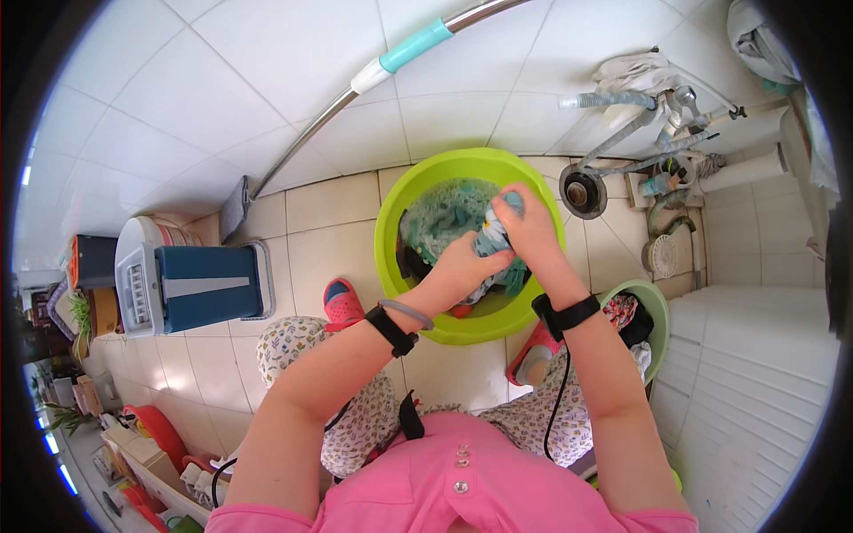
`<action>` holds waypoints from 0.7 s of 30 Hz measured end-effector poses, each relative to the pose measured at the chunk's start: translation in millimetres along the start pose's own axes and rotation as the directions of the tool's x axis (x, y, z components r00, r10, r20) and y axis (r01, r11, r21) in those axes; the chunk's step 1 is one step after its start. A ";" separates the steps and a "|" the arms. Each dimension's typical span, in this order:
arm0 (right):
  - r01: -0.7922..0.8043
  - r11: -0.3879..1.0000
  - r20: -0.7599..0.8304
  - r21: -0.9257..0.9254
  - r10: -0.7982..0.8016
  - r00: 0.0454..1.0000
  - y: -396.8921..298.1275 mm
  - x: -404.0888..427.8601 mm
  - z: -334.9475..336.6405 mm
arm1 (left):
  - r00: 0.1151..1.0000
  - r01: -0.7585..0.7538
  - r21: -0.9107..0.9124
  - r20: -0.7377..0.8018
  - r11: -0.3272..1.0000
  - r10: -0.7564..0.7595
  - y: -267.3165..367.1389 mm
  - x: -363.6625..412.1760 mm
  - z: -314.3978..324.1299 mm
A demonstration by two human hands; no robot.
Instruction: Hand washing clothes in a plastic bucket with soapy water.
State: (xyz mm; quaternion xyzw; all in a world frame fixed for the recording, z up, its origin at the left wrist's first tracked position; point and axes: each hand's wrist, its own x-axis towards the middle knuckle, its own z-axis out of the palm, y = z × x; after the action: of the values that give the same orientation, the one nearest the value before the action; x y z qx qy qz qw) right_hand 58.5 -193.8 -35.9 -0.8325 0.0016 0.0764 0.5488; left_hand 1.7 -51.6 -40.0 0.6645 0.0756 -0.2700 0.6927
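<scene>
A lime-green plastic basin (393, 266) stands on the tiled floor, holding soapy water (453, 200) and wet clothes in green and dark colours. Above its right part, a bunched light blue-grey patterned garment (492, 234) is gripped by both hands. My left hand (460, 266) has its fingers and thumb around the lower part of the bunch. At the upper end, my right hand (526, 223) is closed on the same cloth. The cloth's lower end hangs towards the water, beside a small orange-red patch (461, 310). Suds cover much of the water's surface.
A pale green tub of clothes (660, 320) stands at the right, near a floor drain (583, 193) and grey hoses (616, 143). Left of the basin are a blue bucket (206, 313) and a flat mop (236, 210) leaning on the wall. Pink clogs (343, 306) flank the basin.
</scene>
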 end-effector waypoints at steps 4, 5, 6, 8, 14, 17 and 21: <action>-0.029 0.997 -0.066 -0.077 0.024 0.998 16.0 1.2 9.4 | 0.989 0.019 0.414 -0.143 0.910 0.044 -1.6 1.3 2.1; -0.027 0.997 -0.065 -0.075 0.022 0.998 16.2 2.8 6.8 | 0.986 0.019 0.496 -0.151 0.868 0.064 2.5 -0.6 2.7; -0.049 0.996 0.014 0.069 0.048 0.999 13.0 2.9 1.2 | 0.987 0.022 0.495 -0.151 0.869 0.061 3.1 -1.6 2.4; -0.082 0.975 0.093 0.208 0.064 0.994 0.6 -0.5 -14.5 | 0.979 -0.117 0.482 -0.090 0.868 0.182 9.7 -6.0 1.3; -0.467 0.831 0.532 0.301 0.261 0.806 -35.4 -16.7 -57.3 | 0.940 -0.277 0.674 0.044 0.685 0.337 34.6 -19.6 -8.3; -0.450 0.834 0.498 0.319 0.257 0.828 -38.0 -24.4 -53.0 | 0.980 -0.198 0.172 0.054 0.965 0.192 11.4 -2.5 -26.2; 0.280 0.957 0.350 0.076 -0.289 0.891 -42.0 -39.2 -42.9 | 0.973 -0.090 -0.092 -0.220 0.992 0.067 23.5 6.8 -28.7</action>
State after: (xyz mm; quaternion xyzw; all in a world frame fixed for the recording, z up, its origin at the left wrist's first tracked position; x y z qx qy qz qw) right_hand 28.8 -219.5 24.1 -0.7893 -0.2192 0.1454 0.5548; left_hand 25.9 -26.6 -25.6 0.6565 0.1380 -0.1640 0.7232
